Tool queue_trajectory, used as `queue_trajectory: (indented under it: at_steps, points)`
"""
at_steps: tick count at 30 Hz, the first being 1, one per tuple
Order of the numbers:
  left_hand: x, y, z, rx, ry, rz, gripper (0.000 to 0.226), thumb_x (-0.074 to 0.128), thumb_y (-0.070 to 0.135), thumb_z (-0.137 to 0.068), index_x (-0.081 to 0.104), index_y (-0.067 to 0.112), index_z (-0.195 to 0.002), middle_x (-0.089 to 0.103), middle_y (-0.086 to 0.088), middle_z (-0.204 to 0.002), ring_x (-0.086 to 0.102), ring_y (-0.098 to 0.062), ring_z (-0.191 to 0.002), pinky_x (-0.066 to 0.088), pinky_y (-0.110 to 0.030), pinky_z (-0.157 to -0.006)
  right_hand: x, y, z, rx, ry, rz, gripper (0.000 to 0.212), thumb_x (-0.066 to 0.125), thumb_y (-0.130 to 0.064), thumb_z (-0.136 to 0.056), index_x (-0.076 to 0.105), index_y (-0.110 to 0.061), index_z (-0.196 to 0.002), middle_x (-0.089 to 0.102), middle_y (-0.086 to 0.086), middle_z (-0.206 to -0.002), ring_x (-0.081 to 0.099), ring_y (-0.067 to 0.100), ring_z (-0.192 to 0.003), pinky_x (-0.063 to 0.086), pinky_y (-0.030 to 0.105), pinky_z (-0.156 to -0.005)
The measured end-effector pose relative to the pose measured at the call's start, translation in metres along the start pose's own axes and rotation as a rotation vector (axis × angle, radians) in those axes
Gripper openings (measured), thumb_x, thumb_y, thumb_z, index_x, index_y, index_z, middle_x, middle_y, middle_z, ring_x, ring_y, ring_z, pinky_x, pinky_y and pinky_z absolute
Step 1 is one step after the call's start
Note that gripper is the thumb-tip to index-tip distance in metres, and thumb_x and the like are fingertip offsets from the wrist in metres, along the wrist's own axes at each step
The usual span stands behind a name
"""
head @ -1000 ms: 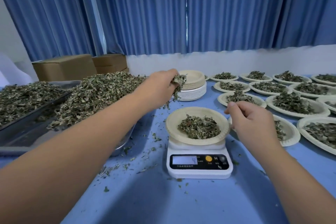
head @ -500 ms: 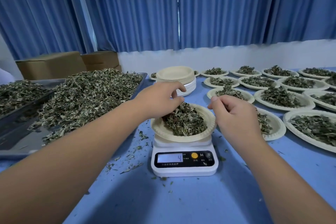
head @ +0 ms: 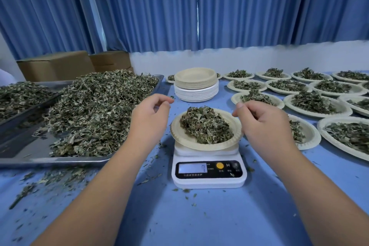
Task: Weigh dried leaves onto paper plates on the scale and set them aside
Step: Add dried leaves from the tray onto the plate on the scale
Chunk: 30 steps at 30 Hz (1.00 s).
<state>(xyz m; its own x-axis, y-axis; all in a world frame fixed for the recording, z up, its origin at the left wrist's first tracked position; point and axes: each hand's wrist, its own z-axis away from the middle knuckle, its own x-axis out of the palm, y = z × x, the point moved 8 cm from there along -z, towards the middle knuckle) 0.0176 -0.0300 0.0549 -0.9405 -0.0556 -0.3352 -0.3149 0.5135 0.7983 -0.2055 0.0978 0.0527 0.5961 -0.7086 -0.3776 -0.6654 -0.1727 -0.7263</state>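
Note:
A paper plate (head: 179, 136) heaped with dried leaves (head: 207, 126) sits on the white digital scale (head: 208, 173), whose display is lit. My left hand (head: 151, 118) hovers just left of the plate with fingers loosely curled and nothing in it. My right hand (head: 263, 124) is at the plate's right rim, fingers loosely curled, with nothing visible in it. A large pile of loose dried leaves (head: 95, 110) fills a metal tray (head: 60, 159) to the left of the scale.
A stack of empty paper plates (head: 195, 84) stands behind the scale. Several filled plates (head: 311, 102) cover the table's right side. A second tray of leaves (head: 20, 94) and cardboard boxes (head: 56, 65) are at the far left. Leaf crumbs litter the blue tabletop (head: 199, 221).
My left hand carried a handful of leaves from the tray, dropped it on the plate and drew back to the left empty. The heap on the plate has grown.

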Motion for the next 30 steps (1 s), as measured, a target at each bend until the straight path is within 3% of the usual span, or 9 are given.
queue_trajectory:
  at_steps: [8, 12, 15, 18, 21, 23, 24, 26, 30]
  points:
    - [-0.003, -0.006, 0.000, 0.058, -0.053, -0.337, 0.015, 0.052, 0.019, -0.093, 0.062, 0.029, -0.095, 0.049, 0.014, -0.090, 0.050, -0.001, -0.076, 0.036, -0.026, -0.071, 0.007, -0.009, 0.003, -0.031, -0.032, 0.068, 0.038, 0.053, -0.030, -0.093, 0.065, 0.002, -0.077, 0.051, 0.011, -0.059, 0.036, 0.009, -0.044, 0.026, 0.027, -0.046]
    - [-0.007, -0.006, -0.001, 0.056, -0.071, -0.389, 0.014, 0.052, 0.019, -0.093, 0.062, 0.029, -0.097, 0.049, 0.016, -0.089, 0.049, 0.001, -0.078, 0.035, -0.023, -0.070, 0.006, -0.008, 0.004, -0.008, -0.026, 0.074, 0.038, 0.053, -0.030, -0.094, 0.063, 0.003, -0.076, 0.044, 0.011, -0.052, 0.034, 0.010, -0.044, 0.027, 0.028, -0.048]
    - [-0.003, -0.006, 0.002, 0.030, -0.073, -0.319, 0.015, 0.052, 0.021, -0.095, 0.066, 0.024, -0.100, 0.052, 0.015, -0.087, 0.049, 0.000, -0.076, 0.036, -0.024, -0.073, -0.006, 0.004, 0.000, 0.091, 0.068, 0.107, 0.033, 0.052, -0.027, -0.093, 0.062, -0.002, -0.074, 0.037, -0.003, -0.044, 0.030, 0.012, -0.043, 0.027, 0.028, -0.049]
    - [0.006, -0.004, 0.007, -0.003, -0.110, -0.326, 0.022, 0.052, 0.023, -0.096, 0.067, 0.018, -0.110, 0.057, 0.008, -0.093, 0.051, -0.009, -0.082, 0.036, -0.025, -0.078, -0.011, 0.021, -0.004, 0.233, 0.030, 0.218, 0.019, 0.051, -0.025, -0.091, 0.066, -0.015, -0.085, 0.054, -0.007, -0.053, 0.046, 0.013, -0.048, 0.031, 0.026, -0.047]
    - [0.016, -0.010, 0.012, -0.095, -0.194, -0.315, 0.031, 0.050, 0.028, -0.097, 0.062, 0.016, -0.124, 0.057, -0.003, -0.116, 0.054, -0.018, -0.103, 0.036, -0.026, -0.088, 0.002, 0.036, -0.003, 0.345, -0.158, 0.312, 0.028, 0.051, -0.027, -0.092, 0.066, -0.004, -0.099, 0.068, 0.015, -0.073, 0.055, 0.024, -0.058, 0.046, 0.034, -0.055]
    - [0.024, -0.016, 0.015, -0.169, -0.270, -0.284, 0.018, 0.049, 0.030, -0.098, 0.061, 0.021, -0.106, 0.057, -0.007, -0.109, 0.057, -0.029, -0.099, 0.039, -0.032, -0.082, 0.008, 0.040, -0.002, 0.374, -0.192, 0.305, 0.034, 0.051, -0.027, -0.092, 0.065, 0.004, -0.093, 0.069, 0.021, -0.077, 0.055, 0.028, -0.057, 0.052, 0.041, -0.061]
    - [0.026, -0.019, 0.017, -0.194, -0.301, -0.288, 0.010, 0.048, 0.031, -0.097, 0.053, 0.025, -0.091, 0.055, -0.007, -0.098, 0.055, -0.031, -0.086, 0.038, -0.032, -0.074, 0.009, 0.042, -0.001, 0.386, -0.200, 0.297, 0.034, 0.051, -0.027, -0.093, 0.066, 0.003, -0.087, 0.070, 0.017, -0.070, 0.057, 0.027, -0.053, 0.052, 0.038, -0.057]
    - [0.029, -0.023, 0.020, -0.237, -0.351, -0.275, 0.016, 0.048, 0.032, -0.097, 0.043, 0.025, -0.084, 0.047, -0.005, -0.083, 0.043, -0.023, -0.068, 0.030, -0.031, -0.060, 0.011, 0.044, 0.001, 0.416, -0.216, 0.256, 0.034, 0.052, -0.027, -0.094, 0.067, -0.002, -0.076, 0.067, 0.005, -0.054, 0.055, 0.016, -0.040, 0.045, 0.027, -0.044]
    - [0.030, -0.027, 0.019, -0.296, -0.379, -0.113, 0.019, 0.051, 0.035, -0.095, 0.052, 0.024, -0.081, 0.047, -0.002, -0.086, 0.043, -0.017, -0.076, 0.031, -0.030, -0.065, 0.015, 0.045, 0.005, 0.462, -0.218, 0.078, 0.028, 0.054, -0.021, -0.093, 0.068, -0.005, -0.075, 0.059, 0.002, -0.044, 0.048, 0.013, -0.034, 0.038, 0.023, -0.039]
